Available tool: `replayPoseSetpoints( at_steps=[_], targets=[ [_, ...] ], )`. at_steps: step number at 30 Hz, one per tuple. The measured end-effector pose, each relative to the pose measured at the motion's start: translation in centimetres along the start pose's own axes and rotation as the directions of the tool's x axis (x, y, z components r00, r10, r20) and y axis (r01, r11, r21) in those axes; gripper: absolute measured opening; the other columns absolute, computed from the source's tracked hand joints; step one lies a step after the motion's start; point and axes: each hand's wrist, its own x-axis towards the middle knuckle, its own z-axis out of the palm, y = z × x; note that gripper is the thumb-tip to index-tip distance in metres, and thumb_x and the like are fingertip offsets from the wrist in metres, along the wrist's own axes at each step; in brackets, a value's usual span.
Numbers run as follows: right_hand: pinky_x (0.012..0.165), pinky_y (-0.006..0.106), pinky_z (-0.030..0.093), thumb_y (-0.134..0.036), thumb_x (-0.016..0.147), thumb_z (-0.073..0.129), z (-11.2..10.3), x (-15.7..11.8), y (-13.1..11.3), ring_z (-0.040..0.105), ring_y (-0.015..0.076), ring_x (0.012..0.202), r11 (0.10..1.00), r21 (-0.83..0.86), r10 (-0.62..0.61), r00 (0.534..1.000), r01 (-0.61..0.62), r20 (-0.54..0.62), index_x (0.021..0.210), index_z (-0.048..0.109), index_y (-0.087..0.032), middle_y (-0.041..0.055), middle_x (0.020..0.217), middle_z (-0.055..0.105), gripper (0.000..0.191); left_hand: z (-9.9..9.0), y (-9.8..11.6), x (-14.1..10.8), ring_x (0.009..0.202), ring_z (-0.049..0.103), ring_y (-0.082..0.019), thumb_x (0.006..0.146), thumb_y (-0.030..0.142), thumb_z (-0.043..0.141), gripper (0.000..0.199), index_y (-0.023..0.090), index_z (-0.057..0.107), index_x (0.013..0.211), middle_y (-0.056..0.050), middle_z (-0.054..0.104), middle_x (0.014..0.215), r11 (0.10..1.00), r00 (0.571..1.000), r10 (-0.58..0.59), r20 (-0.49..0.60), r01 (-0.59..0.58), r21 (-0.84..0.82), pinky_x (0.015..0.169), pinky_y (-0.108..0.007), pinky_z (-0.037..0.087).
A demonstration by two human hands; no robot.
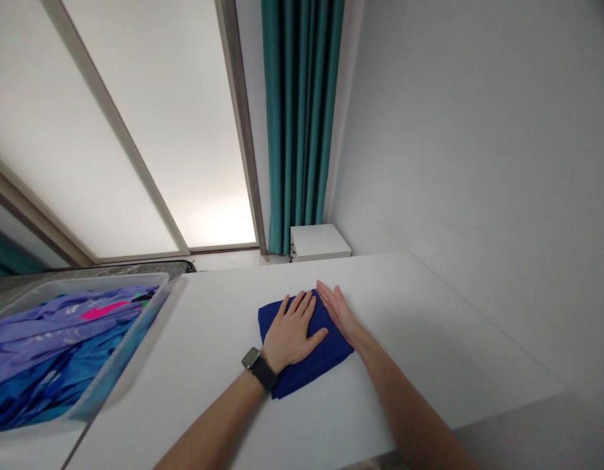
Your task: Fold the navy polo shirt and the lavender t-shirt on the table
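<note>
A folded dark blue cloth (306, 372) lies on the white table (194, 365) in front of me. My left hand (293, 331), with a dark watch on its wrist, rests flat on top of the cloth, fingers stretched out and pointing away from me. Along the cloth's right edge lies my right hand (338, 312), its fingers extended and its side against the cloth. Neither hand grips anything.
At the left, a translucent plastic bin (158, 287) holds purple and blue clothes (62, 333). Beyond the table's far edge are a small white cabinet (319, 240) and a green curtain (302, 117). A white wall (468, 163) runs along the right.
</note>
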Motion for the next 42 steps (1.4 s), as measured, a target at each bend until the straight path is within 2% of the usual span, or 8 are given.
replayPoseSetpoints(
  at_steps=[6, 11, 18, 22, 30, 33, 37, 42],
  targets=[
    [0.121, 0.039, 0.012, -0.075, 0.088, 0.034, -0.6, -1.3, -0.3, 0.030, 0.0186, 0.144, 0.998, 0.068, -0.008, 0.997, 0.013, -0.077, 0.134, 0.056, -0.028, 0.0031, 0.153, 0.041, 0.069, 0.3, -0.2, 0.0, 0.145, 0.028, -0.027, 0.091, 0.069, 0.033, 0.078, 0.015, 0.038, 0.148, -0.010, 0.036, 0.155, 1.000, 1.000, 0.005, 0.004, -0.005, -0.016, 0.120, -0.050, 0.019],
    [0.122, 0.038, 0.012, -0.074, 0.087, 0.040, -0.5, -3.0, -0.5, 0.031, 0.0187, 0.143, 0.997, 0.076, 0.024, 0.995, -0.017, -0.092, 0.127, 0.062, -0.029, 0.0014, 0.150, 0.045, 0.064, 0.5, -0.3, -0.1, 0.144, 0.029, -0.029, 0.087, 0.075, 0.036, 0.085, 0.016, 0.037, 0.148, -0.012, 0.037, 0.154, 1.000, 1.000, 0.011, -0.016, -0.011, -0.025, 0.119, -0.052, 0.019],
    [0.121, 0.039, 0.013, -0.072, 0.088, 0.039, 0.5, -3.5, -0.6, 0.032, 0.0198, 0.143, 0.998, 0.062, 0.023, 0.987, -0.014, -0.157, 0.124, 0.064, -0.028, 0.0024, 0.146, 0.050, 0.062, 0.1, -0.1, -0.1, 0.143, 0.031, -0.029, 0.088, 0.071, 0.040, 0.082, 0.015, 0.037, 0.147, -0.013, 0.038, 0.154, 1.000, 0.999, 0.000, -0.037, 0.000, -0.014, 0.119, -0.051, 0.020],
    [0.122, 0.038, 0.011, -0.071, 0.087, 0.043, 0.4, -3.8, -0.8, 0.030, 0.0186, 0.143, 0.997, 0.077, 0.040, 0.990, -0.030, -0.132, 0.124, 0.064, -0.029, 0.0011, 0.146, 0.050, 0.060, -0.3, 1.1, -0.5, 0.143, 0.030, -0.028, 0.095, 0.060, 0.034, 0.069, 0.014, 0.038, 0.147, -0.013, 0.040, 0.152, 1.000, 0.999, -0.020, -0.048, 0.020, -0.001, 0.119, -0.051, 0.020],
    [0.120, 0.039, 0.020, -0.068, 0.088, 0.040, 0.2, -3.6, -0.5, 0.041, 0.0212, 0.138, 0.991, 0.122, -0.026, 0.976, 0.054, -0.215, 0.115, 0.069, -0.025, 0.0046, 0.138, 0.058, 0.058, 0.7, 3.8, -1.2, 0.144, 0.025, -0.037, 0.082, 0.079, 0.037, 0.092, 0.013, 0.037, 0.147, -0.017, 0.036, 0.154, 0.999, 0.999, -0.044, -0.030, 0.044, -0.005, 0.115, -0.062, 0.018],
    [0.120, 0.039, 0.021, -0.064, 0.091, 0.033, 0.2, -3.7, -0.8, 0.041, 0.0210, 0.137, 0.988, 0.149, 0.006, 0.973, 0.029, -0.229, 0.118, 0.067, -0.023, 0.0058, 0.139, 0.057, 0.059, 0.6, 3.7, -1.2, 0.144, 0.026, -0.035, 0.088, 0.074, 0.033, 0.084, 0.014, 0.037, 0.147, -0.015, 0.037, 0.153, 0.999, 0.999, -0.040, -0.033, 0.039, -0.018, 0.116, -0.060, 0.019],
    [0.120, 0.039, 0.021, -0.056, 0.094, 0.026, -0.1, -4.1, -1.4, 0.042, 0.0207, 0.137, 0.978, 0.207, 0.049, 0.976, -0.004, -0.213, 0.122, 0.065, -0.021, 0.0076, 0.141, 0.054, 0.059, -0.7, 3.3, -1.2, 0.145, 0.027, -0.029, 0.097, 0.059, 0.029, 0.067, 0.016, 0.037, 0.147, -0.012, 0.038, 0.154, 0.999, 0.999, -0.033, -0.042, 0.032, -0.019, 0.118, -0.053, 0.022],
    [0.119, 0.042, 0.022, -0.057, 0.093, 0.025, -0.9, -3.9, -2.2, 0.041, 0.0219, 0.138, 0.972, 0.232, 0.080, 0.983, -0.040, -0.164, 0.128, 0.061, -0.022, 0.0089, 0.143, 0.053, 0.061, -2.9, 0.5, -3.0, 0.145, 0.028, -0.027, 0.099, 0.053, 0.032, 0.063, 0.015, 0.035, 0.149, -0.012, 0.035, 0.156, 1.000, 0.998, -0.019, -0.063, 0.020, 0.023, 0.118, -0.048, 0.025]
  ],
)
